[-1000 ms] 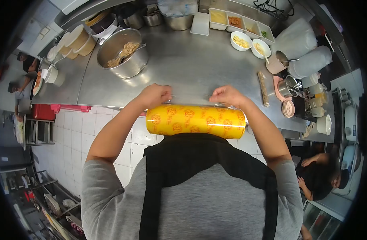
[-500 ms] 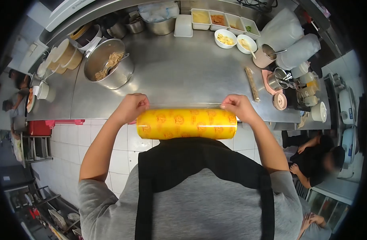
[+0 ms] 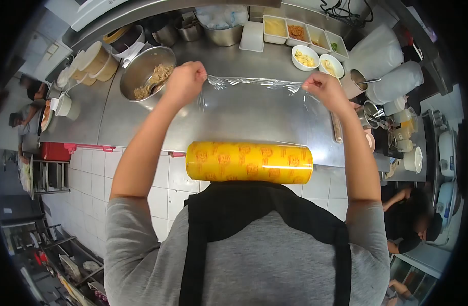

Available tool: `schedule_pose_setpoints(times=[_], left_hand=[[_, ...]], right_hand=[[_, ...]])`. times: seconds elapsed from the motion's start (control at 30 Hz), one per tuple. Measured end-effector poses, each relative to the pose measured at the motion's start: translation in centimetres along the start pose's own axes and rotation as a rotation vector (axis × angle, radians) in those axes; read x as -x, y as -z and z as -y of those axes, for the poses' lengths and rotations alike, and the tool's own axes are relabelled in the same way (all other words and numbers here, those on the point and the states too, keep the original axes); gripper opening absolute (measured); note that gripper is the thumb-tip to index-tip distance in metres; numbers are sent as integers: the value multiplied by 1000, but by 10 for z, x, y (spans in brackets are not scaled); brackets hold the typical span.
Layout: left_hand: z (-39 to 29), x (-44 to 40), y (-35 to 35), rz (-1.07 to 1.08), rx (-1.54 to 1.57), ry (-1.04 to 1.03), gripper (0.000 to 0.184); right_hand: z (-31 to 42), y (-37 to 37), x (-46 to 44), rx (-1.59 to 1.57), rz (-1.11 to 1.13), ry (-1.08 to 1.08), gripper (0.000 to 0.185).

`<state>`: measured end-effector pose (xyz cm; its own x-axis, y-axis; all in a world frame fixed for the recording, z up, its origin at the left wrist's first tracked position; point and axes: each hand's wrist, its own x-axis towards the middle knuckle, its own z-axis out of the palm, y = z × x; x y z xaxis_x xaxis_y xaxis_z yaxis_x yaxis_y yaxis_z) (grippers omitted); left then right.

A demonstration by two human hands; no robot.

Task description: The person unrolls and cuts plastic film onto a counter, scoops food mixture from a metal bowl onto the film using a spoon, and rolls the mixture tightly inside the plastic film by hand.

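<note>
Clear plastic film (image 3: 254, 104) stretches above the steel counter from a large yellow roll with red prints (image 3: 250, 162), which lies at the counter's front edge against the apron. My left hand (image 3: 189, 80) pinches the film's far left corner, beside a steel pot (image 3: 142, 69) of shredded food. The far right corner is pinched in my right hand (image 3: 323, 87), just in front of two white bowls. The film's far edge is gathered and wrinkled between both hands.
White trays of ingredients (image 3: 296, 31) stand at the back, near a bowl of yellow strips (image 3: 305, 58). Cups, bottles and utensils crowd the right side. Lidded tubs (image 3: 93, 56) sit at left. A person in black (image 3: 410, 219) is at the right.
Both hands have moved away from the roll, toward the back of the counter, drawing the film out over it. The roll stays at the front edge.
</note>
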<state>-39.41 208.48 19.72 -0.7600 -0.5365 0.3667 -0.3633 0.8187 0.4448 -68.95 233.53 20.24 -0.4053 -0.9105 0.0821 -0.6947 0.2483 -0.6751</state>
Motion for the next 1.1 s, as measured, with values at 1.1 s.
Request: schedule_pose_setpoints(times=[1.1], left_hand=[[94,-59,-132,91,29,638,12]], right_hand=[[-106,-99,-116,-163,-246,-450,9]])
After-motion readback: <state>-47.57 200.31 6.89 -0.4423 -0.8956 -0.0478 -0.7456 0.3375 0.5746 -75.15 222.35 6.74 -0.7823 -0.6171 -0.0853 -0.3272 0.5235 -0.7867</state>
